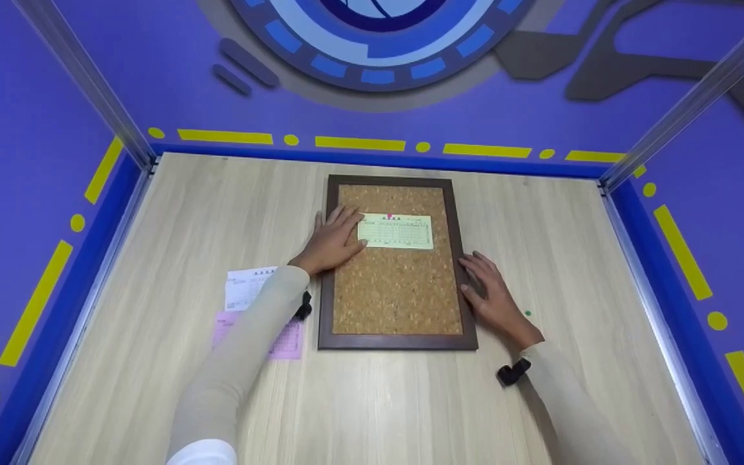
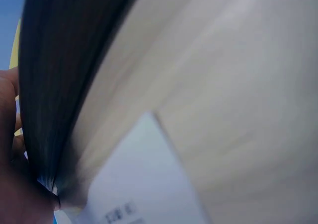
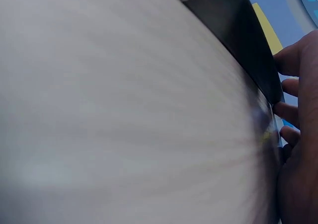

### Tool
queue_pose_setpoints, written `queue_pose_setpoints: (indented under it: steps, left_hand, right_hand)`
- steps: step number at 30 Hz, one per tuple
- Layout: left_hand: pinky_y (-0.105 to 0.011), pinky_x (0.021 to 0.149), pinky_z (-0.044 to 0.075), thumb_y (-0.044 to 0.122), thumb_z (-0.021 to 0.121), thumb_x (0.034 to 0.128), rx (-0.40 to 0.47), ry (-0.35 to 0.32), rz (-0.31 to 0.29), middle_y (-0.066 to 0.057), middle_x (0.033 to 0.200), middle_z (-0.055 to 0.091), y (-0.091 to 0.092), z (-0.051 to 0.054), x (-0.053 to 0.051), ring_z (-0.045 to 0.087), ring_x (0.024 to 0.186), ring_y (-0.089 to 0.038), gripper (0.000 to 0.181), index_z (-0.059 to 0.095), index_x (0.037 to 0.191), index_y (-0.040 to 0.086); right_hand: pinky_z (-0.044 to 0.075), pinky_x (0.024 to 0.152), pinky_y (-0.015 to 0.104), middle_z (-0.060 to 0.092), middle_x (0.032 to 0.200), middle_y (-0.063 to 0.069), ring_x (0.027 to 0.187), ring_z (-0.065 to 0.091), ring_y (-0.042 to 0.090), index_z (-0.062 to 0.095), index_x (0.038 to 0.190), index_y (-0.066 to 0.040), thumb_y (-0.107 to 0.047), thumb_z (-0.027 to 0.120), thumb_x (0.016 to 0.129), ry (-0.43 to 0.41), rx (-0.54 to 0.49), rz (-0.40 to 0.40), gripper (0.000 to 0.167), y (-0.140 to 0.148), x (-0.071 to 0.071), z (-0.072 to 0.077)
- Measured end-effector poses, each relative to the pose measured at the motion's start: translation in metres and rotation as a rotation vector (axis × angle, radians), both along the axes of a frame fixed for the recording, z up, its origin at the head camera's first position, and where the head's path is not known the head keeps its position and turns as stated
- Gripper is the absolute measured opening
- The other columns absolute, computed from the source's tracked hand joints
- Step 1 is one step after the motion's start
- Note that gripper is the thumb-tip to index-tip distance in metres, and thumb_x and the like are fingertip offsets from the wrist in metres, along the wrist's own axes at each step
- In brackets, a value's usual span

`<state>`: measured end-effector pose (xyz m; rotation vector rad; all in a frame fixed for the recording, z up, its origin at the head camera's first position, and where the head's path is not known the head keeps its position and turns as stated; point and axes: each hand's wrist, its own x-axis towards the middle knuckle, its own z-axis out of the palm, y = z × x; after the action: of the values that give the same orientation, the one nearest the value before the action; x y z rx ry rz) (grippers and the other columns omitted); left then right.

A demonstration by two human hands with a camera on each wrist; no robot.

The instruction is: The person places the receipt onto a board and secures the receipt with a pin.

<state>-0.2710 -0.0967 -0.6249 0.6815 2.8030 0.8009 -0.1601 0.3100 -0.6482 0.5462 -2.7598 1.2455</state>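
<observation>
A brown-framed cork board [image 1: 398,290] lies on the table, with a pale green printed slip [image 1: 395,232] near its top. A pink pin [image 1: 389,216] stands at the slip's upper edge. Spread across the frame's left side, my left hand [image 1: 330,242] rests on the cork, its fingertips at the slip's left edge. My right hand [image 1: 493,298] touches the frame's right side with relaxed fingers. In the left wrist view the hand [image 2: 22,189] is beside the dark frame [image 2: 59,70]. The right wrist view shows fingertips of the hand [image 3: 300,159] against the frame edge [image 3: 243,35].
Left of the board, partly under my left forearm, lie a white printed slip [image 1: 243,290] and a purple one [image 1: 288,341]. A small green object [image 1: 528,313] sits on the wooden table [image 1: 385,413] right of my right hand. Blue walls [image 1: 372,123] enclose the back and sides.
</observation>
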Motion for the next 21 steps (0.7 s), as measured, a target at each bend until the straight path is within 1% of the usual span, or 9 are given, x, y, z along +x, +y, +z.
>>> queue_pose_setpoints:
  steps: [3, 7, 10, 12, 14, 16, 19, 21]
  left_hand:
    - [-0.073, 0.130, -0.003, 0.048, 0.057, 0.1109, 0.009, -0.002, -0.003, -0.008, 0.183, 0.023, 0.000, 0.000, -0.001, 0.009, 0.171, -0.035, 0.071, 0.038, 0.172, 0.016]
    - [-0.074, 0.130, -0.001, 0.045, 0.060, 0.1107, 0.028, -0.009, -0.005, -0.008, 0.183, 0.024, -0.001, 0.004, 0.000, 0.011, 0.170, -0.036, 0.069, 0.041, 0.170, 0.015]
    - [-0.073, 0.131, 0.001, 0.043, 0.060, 0.1112, 0.042, -0.019, -0.002, -0.010, 0.183, 0.023, -0.003, 0.007, 0.003, 0.009, 0.171, -0.036, 0.069, 0.039, 0.171, 0.014]
    - [-0.073, 0.131, 0.003, 0.040, 0.062, 0.1112, 0.059, -0.014, -0.001, -0.013, 0.182, 0.023, -0.005, 0.009, 0.004, 0.008, 0.171, -0.037, 0.070, 0.038, 0.171, 0.013]
    - [-0.072, 0.131, 0.006, 0.037, 0.063, 0.1110, 0.081, 0.000, -0.001, -0.016, 0.182, 0.024, -0.006, 0.012, 0.005, 0.009, 0.170, -0.038, 0.070, 0.039, 0.171, 0.011]
    - [-0.071, 0.132, 0.010, 0.033, 0.065, 0.1108, 0.100, 0.027, -0.006, -0.019, 0.180, 0.026, -0.006, 0.015, 0.007, 0.010, 0.170, -0.040, 0.067, 0.041, 0.169, 0.009]
    - [-0.064, 0.134, 0.014, 0.027, 0.067, 0.1105, 0.131, 0.074, -0.018, -0.022, 0.176, 0.033, -0.008, 0.021, 0.008, 0.016, 0.168, -0.042, 0.060, 0.048, 0.164, 0.005]
    - [-0.060, 0.135, 0.016, 0.024, 0.067, 0.1105, 0.160, 0.093, -0.022, -0.023, 0.174, 0.037, -0.009, 0.024, 0.010, 0.020, 0.167, -0.043, 0.056, 0.052, 0.160, 0.003]
  right_hand:
    - [0.019, 0.130, 0.070, 0.048, 0.166, 0.024, 0.163, 0.029, 0.046, 0.056, 0.158, -0.001, -0.015, 0.068, 0.108, 0.009, -0.003, 0.004, 0.054, 0.000, 0.000, -0.001]
    - [0.019, 0.130, 0.070, 0.048, 0.167, 0.024, 0.163, 0.028, 0.047, 0.056, 0.158, 0.000, -0.015, 0.067, 0.108, 0.003, -0.008, 0.006, 0.053, 0.000, 0.000, 0.000]
    - [0.019, 0.130, 0.069, 0.047, 0.167, 0.025, 0.163, 0.027, 0.046, 0.056, 0.158, 0.000, -0.013, 0.067, 0.107, -0.002, -0.015, 0.011, 0.054, -0.001, -0.001, 0.000]
    - [0.019, 0.130, 0.069, 0.048, 0.167, 0.025, 0.163, 0.028, 0.046, 0.057, 0.158, 0.000, -0.012, 0.067, 0.107, 0.002, -0.018, 0.013, 0.053, -0.001, -0.001, 0.000]
    - [0.020, 0.130, 0.068, 0.048, 0.166, 0.025, 0.163, 0.028, 0.045, 0.057, 0.158, 0.000, -0.011, 0.068, 0.107, 0.007, -0.013, 0.013, 0.053, 0.000, -0.002, -0.001]
    - [0.020, 0.130, 0.068, 0.049, 0.166, 0.025, 0.163, 0.029, 0.045, 0.057, 0.157, 0.000, -0.011, 0.068, 0.107, 0.010, -0.009, 0.010, 0.053, 0.000, -0.002, -0.001]
    - [0.020, 0.130, 0.068, 0.049, 0.166, 0.024, 0.162, 0.029, 0.045, 0.057, 0.157, -0.001, -0.012, 0.069, 0.107, 0.008, -0.003, 0.007, 0.053, 0.001, -0.001, -0.002]
    - [0.020, 0.130, 0.069, 0.049, 0.166, 0.024, 0.162, 0.029, 0.045, 0.057, 0.157, -0.001, -0.012, 0.069, 0.107, 0.005, 0.002, 0.003, 0.053, 0.001, -0.001, -0.002]
